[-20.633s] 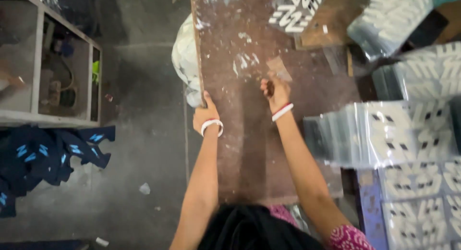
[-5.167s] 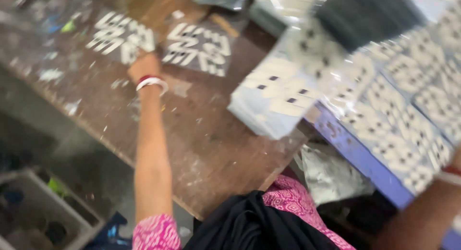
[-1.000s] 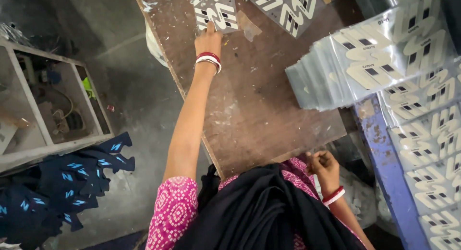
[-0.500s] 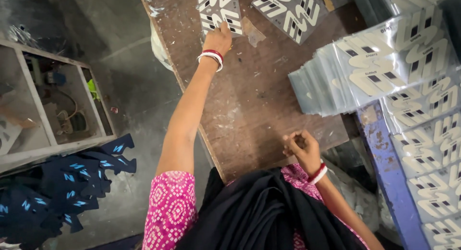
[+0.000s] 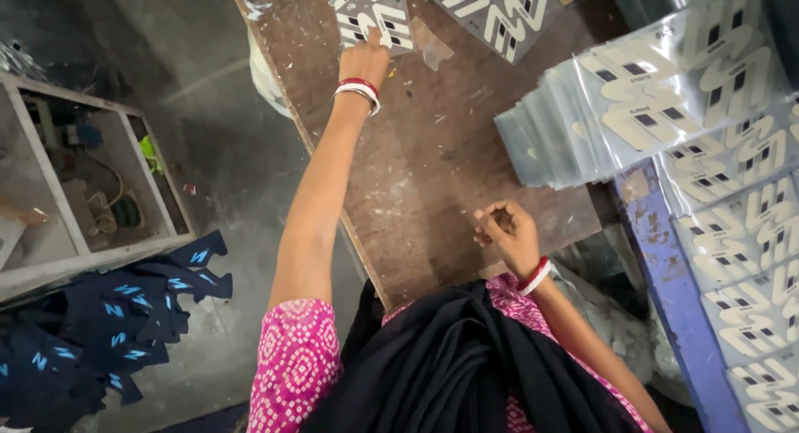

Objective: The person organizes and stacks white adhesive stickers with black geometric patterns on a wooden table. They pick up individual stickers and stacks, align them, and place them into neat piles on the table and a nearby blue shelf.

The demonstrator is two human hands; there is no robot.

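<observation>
Sheet: I see a flat grey sheet (image 5: 372, 15) printed with white zigzag shapes, lying at the far end of the bench.
Left hand (image 5: 364, 60): arm stretched out, fingertips pressing on the sheet's near edge; not gripping it.
Right hand (image 5: 505, 231): near the body over the bench edge, fingers curled loosely; I cannot tell if it holds anything.
Bench (image 5: 433, 167): worn brown wood, scratched, flecked white.
Stacks (image 5: 657, 100): glossy printed packs, fanned, right of the bench.
Floor (image 5: 216, 84): grey concrete; dark blue cut pieces (image 5: 100, 316) beside a grey shelf (image 5: 83, 192).

Printed sheets (image 5: 370, 15) lie on the table (image 5: 433, 167), stacks (image 5: 657, 100) right.
</observation>
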